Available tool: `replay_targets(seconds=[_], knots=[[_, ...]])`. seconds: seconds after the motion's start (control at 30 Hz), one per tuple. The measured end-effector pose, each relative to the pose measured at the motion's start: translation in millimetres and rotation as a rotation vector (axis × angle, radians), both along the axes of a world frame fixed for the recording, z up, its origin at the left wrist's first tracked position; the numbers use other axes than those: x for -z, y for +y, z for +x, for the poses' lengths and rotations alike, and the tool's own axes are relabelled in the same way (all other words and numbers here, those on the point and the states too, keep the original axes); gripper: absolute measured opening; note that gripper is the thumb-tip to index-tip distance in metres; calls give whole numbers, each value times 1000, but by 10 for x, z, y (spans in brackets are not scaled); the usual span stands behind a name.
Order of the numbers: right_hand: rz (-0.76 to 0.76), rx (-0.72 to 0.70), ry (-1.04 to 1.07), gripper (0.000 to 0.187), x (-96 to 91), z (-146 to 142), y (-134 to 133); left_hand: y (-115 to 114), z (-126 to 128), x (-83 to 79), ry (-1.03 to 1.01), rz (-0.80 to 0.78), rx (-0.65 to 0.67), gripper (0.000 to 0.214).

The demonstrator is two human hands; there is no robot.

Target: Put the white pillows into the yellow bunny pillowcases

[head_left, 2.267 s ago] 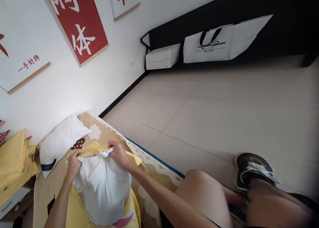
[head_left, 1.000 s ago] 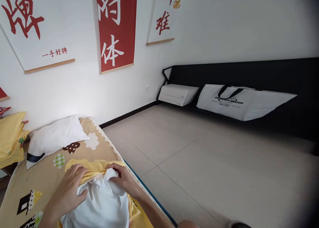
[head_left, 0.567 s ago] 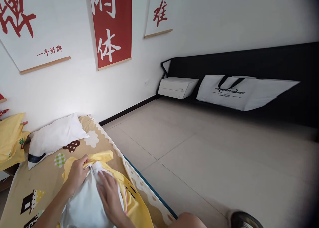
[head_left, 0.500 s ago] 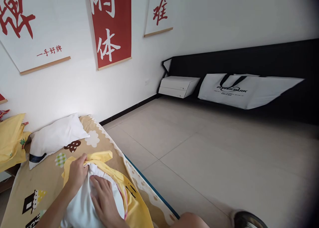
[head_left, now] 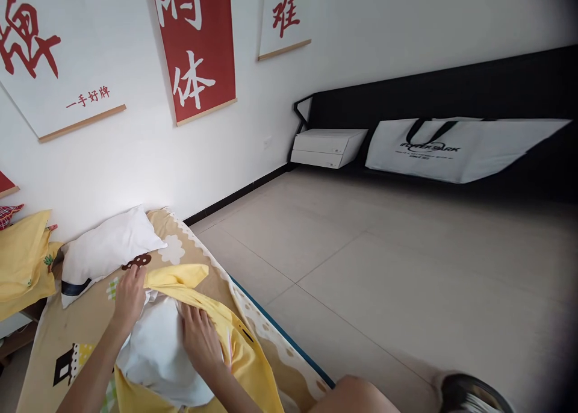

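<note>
A white pillow point(head_left: 158, 347) lies on the bed in front of me, partly inside a yellow pillowcase point(head_left: 253, 359) whose cloth shows along its far edge, right side and near end. My left hand point(head_left: 130, 292) is closed on the pillowcase's edge at the pillow's far left corner. Resting on the right part of the pillow is my right hand point(head_left: 201, 338), its fingers extended and their tips against the yellow cloth. A twisted flap of the case stretches to the right beyond my left hand.
The bed point(head_left: 40, 365) has a patterned beige sheet and bears another white pillow point(head_left: 112, 244) near the wall. Folded yellow cloth point(head_left: 22, 256) is at the left. Across the tiled floor point(head_left: 334, 298) are a white box point(head_left: 316, 148) and a large white bag point(head_left: 419, 154). A shoe point(head_left: 469, 395) shows at bottom right.
My left hand has moved slightly left with the case's edge. My right hand has shifted right, to the yellow cloth. More of the white pillow shows between my hands.
</note>
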State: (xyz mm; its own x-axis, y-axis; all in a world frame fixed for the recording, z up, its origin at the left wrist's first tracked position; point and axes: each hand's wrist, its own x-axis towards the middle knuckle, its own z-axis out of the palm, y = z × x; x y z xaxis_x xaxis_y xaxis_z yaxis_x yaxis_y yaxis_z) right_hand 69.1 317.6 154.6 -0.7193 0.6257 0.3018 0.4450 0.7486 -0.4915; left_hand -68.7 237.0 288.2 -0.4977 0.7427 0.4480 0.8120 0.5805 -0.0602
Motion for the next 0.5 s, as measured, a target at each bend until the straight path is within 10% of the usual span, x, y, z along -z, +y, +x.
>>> replay_targets(seconds=[0.23, 0.5], knots=[[153, -463, 321, 55, -370, -33, -58, 92, 170, 5, -312, 190, 63, 12], [-171, -68, 156, 35, -220, -182, 135, -6, 125, -184, -153, 293, 10, 31]])
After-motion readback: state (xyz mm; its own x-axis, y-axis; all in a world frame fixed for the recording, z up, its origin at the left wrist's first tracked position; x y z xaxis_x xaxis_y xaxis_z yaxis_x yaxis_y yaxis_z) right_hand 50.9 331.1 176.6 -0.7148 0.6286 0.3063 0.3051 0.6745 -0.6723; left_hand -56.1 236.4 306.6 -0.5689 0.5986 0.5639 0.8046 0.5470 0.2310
